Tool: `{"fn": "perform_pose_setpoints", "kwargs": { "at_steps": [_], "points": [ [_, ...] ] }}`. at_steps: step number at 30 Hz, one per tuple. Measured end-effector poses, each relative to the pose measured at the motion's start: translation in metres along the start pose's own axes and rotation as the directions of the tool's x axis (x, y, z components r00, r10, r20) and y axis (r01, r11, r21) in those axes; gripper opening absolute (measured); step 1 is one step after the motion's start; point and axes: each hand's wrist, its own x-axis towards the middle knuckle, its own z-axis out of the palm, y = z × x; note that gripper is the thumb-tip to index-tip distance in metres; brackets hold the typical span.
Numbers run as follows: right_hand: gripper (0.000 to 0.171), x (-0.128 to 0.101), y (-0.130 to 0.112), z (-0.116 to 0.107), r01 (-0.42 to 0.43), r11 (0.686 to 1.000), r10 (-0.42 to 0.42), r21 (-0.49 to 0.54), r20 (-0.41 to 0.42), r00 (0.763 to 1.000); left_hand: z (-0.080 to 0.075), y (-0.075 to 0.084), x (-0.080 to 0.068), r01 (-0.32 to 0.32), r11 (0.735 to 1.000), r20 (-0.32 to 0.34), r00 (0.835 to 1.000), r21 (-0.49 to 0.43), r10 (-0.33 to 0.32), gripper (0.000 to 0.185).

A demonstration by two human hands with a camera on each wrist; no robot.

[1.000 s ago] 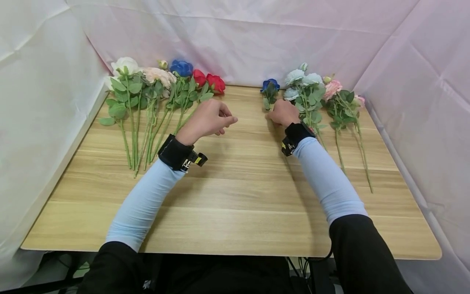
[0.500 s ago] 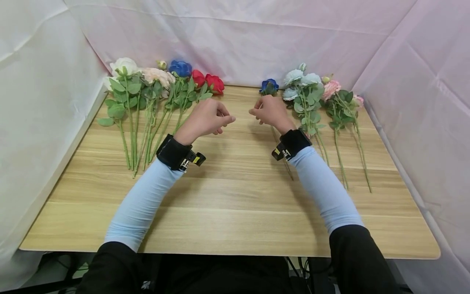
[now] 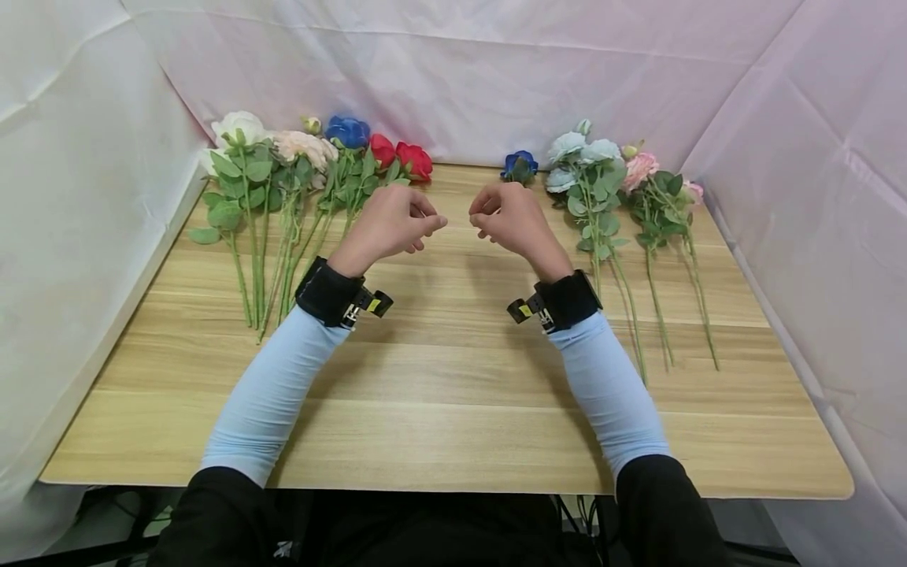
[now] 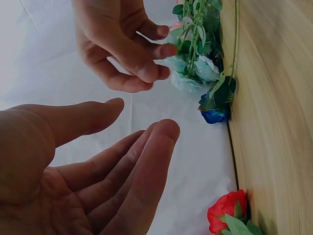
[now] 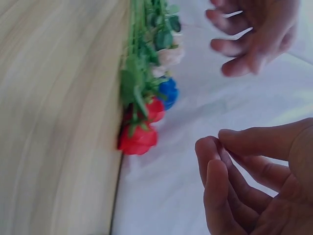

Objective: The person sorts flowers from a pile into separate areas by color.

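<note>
Both hands hover over the middle of the table, fingertips facing each other with a gap between. My left hand (image 3: 388,223) has relaxed, slightly bent fingers and holds nothing; in the left wrist view its thumb stands apart from the fingers. Loosely curled and holding nothing, my right hand (image 3: 520,220) has thumb and index fingertips close together in the right wrist view. Just behind the right hand lies a single blue rose (image 3: 520,167), its stem mostly hidden by that hand. Nearest to the left hand are red roses (image 3: 414,161) at the back of the table.
On the left lie white flowers (image 3: 239,126), peach flowers (image 3: 306,148) and a larger blue flower (image 3: 348,131), stems pointing forward. Light blue flowers (image 3: 601,152) and pink flowers (image 3: 641,172) lie on the right. White cloth (image 3: 468,79) walls in the wooden table (image 3: 453,409).
My right hand has left the blue rose's stem and moved left and slightly toward the front, facing the left hand. The left hand has barely shifted. The flowers stay in place.
</note>
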Motion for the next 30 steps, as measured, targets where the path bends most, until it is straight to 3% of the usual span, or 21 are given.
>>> {"fn": "perform_pose_setpoints", "kwargs": {
  "at_steps": [6, 12, 16, 20, 24, 30],
  "points": [
    [0.008, -0.011, -0.013, -0.001, 0.076, 0.997, -0.076, 0.004, -0.027, 0.997, 0.000, -0.001, 0.000, 0.007, 1.000, 0.004, 1.000, 0.005, -0.007, 0.024],
    [0.008, -0.016, -0.018, 0.000, 0.093, 0.996, -0.093, 0.003, -0.025, 0.995, 0.002, -0.005, 0.004, 0.005, 1.000, -0.010, 1.000, 0.027, -0.005, 0.024],
    [0.008, -0.015, -0.015, 0.002, 0.081, 0.997, -0.081, -0.005, -0.014, 0.997, 0.001, -0.017, 0.009, 0.028, 0.996, -0.060, 0.998, 0.084, -0.023, 0.025],
    [0.009, -0.014, -0.010, 0.004, 0.064, 0.998, -0.064, 0.001, -0.004, 0.998, -0.010, -0.037, 0.014, 0.078, 0.987, -0.116, 0.991, 0.137, -0.062, 0.030],
    [0.011, -0.014, -0.007, 0.005, 0.071, 0.997, -0.071, 0.014, -0.003, 0.997, -0.031, -0.063, 0.012, 0.179, 0.972, -0.187, 0.971, 0.155, -0.150, 0.036],
    [0.009, -0.014, -0.008, 0.005, 0.080, 0.997, -0.079, 0.017, -0.006, 0.997, -0.052, -0.103, 0.008, 0.324, 0.929, -0.350, 0.903, 0.177, -0.248, 0.038]
  ]
}}
